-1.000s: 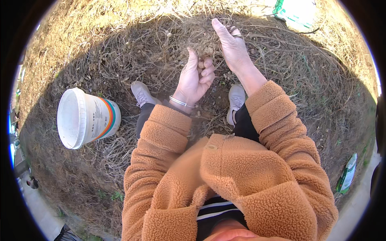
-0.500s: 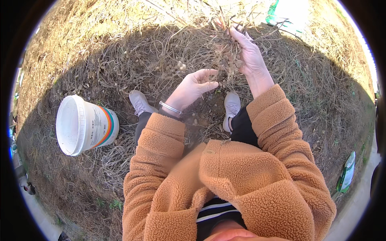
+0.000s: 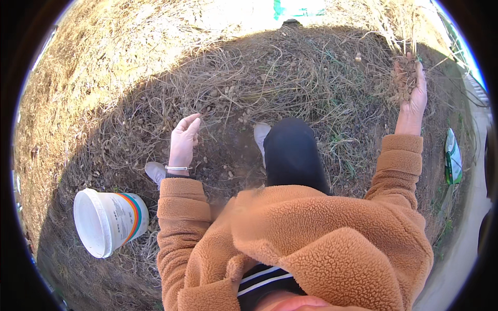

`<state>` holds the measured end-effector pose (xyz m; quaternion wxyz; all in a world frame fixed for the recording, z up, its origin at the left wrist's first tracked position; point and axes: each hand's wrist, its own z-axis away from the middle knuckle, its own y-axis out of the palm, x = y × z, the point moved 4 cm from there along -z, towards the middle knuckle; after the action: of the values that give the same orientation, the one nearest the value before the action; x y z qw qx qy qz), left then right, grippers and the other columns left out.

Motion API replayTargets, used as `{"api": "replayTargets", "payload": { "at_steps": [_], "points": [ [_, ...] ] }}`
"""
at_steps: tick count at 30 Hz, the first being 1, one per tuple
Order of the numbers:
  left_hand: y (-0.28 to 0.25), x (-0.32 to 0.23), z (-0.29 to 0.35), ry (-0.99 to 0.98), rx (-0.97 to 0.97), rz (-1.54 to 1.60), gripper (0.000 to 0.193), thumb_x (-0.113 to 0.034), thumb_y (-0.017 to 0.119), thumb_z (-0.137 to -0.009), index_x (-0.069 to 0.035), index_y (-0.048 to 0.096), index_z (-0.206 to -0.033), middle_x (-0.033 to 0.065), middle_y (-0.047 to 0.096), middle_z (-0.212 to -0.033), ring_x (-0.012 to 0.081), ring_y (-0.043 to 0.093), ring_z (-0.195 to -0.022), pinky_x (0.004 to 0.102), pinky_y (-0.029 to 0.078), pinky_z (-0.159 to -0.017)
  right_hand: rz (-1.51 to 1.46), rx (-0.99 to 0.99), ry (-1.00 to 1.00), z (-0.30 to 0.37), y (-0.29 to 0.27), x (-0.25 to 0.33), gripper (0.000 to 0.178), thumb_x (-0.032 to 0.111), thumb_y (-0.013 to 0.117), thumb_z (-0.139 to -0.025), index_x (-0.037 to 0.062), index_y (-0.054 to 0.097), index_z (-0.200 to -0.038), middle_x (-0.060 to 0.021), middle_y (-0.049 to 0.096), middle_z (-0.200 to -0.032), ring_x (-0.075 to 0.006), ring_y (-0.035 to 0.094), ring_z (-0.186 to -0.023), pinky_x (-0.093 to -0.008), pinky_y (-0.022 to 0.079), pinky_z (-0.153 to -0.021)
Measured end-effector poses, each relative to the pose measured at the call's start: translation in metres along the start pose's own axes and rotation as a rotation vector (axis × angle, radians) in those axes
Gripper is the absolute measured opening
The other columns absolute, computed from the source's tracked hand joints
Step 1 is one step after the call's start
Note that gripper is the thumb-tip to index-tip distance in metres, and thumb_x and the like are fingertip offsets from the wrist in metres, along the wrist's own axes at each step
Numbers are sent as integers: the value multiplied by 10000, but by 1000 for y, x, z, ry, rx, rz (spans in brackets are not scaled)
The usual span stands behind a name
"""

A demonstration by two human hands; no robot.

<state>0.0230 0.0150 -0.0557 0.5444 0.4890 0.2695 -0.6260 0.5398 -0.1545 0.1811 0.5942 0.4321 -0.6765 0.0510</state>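
Observation:
Out at the far right, my right hand (image 3: 413, 101) grips a bunch of dried peanut plants (image 3: 403, 80) by its soil-covered root end. The pale stems of the bunch stick up past my fingers into the sunlight. Well apart from it, my left hand (image 3: 183, 139) hangs over the ground at centre left. Its thumb and fingers are pinched together, and whatever may be between the tips is too small to name. Beneath it lie dry stalks (image 3: 228, 78), bare soil and small pale pods.
A white bucket (image 3: 111, 220) with a rainbow band lies tilted at the lower left, its mouth facing left. A green and white bag (image 3: 453, 158) is at the right edge, beside a pale paved strip (image 3: 480, 150). My knee (image 3: 293, 145) is bent in the middle.
My right hand has carried the plant bunch far to the right. My left hand has come away from the bunch, toward the left. The whole view has shifted, and one knee now shows.

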Motion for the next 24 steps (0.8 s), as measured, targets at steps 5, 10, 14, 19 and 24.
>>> {"api": "replayTargets", "payload": {
  "at_steps": [5,10,14,19,24],
  "points": [
    [-4,16,-6,-55,-34,46,202,-152,632,-924,-71,631,-1109,-86,513,-732,-7,411,-551,136,310,-440,-19,-306,-229,-38,-118,66,275,180,533,-972,-53,507,-1116,-177,589,-1131,-328,616,-1010,-503,535,-923],
    [-10,30,-4,-126,-49,57,187,-155,613,-936,-82,629,-1108,-86,497,-719,-6,417,-550,139,312,-433,503,-997,-193,-62,-209,131,577,364,538,-950,-60,395,-1314,-159,542,-1233,-342,568,-1060,-451,497,-912],
    [-14,34,-2,-140,-77,98,183,-158,603,-943,-81,622,-1108,-81,490,-716,1,423,-557,143,320,-437,650,-1090,158,-48,-292,100,687,372,617,-881,-5,336,-1382,-176,438,-1368,-377,437,-1227,-577,379,-967],
    [-14,37,-2,-205,-109,90,182,-159,598,-946,-66,615,-1102,-71,503,-729,4,426,-559,141,317,-437,79,-726,275,11,-411,-20,290,69,380,-926,-121,417,-1142,-258,430,-1348,-411,416,-1283,-600,390,-1039],
    [-16,32,-3,-208,-85,293,213,-144,585,-953,-43,604,-1139,-59,505,-729,18,426,-573,155,338,-470,528,-613,1141,95,-358,-167,432,232,495,-969,-97,422,-1239,-238,570,-1188,-345,601,-1061,-467,540,-876]
  ]
}}
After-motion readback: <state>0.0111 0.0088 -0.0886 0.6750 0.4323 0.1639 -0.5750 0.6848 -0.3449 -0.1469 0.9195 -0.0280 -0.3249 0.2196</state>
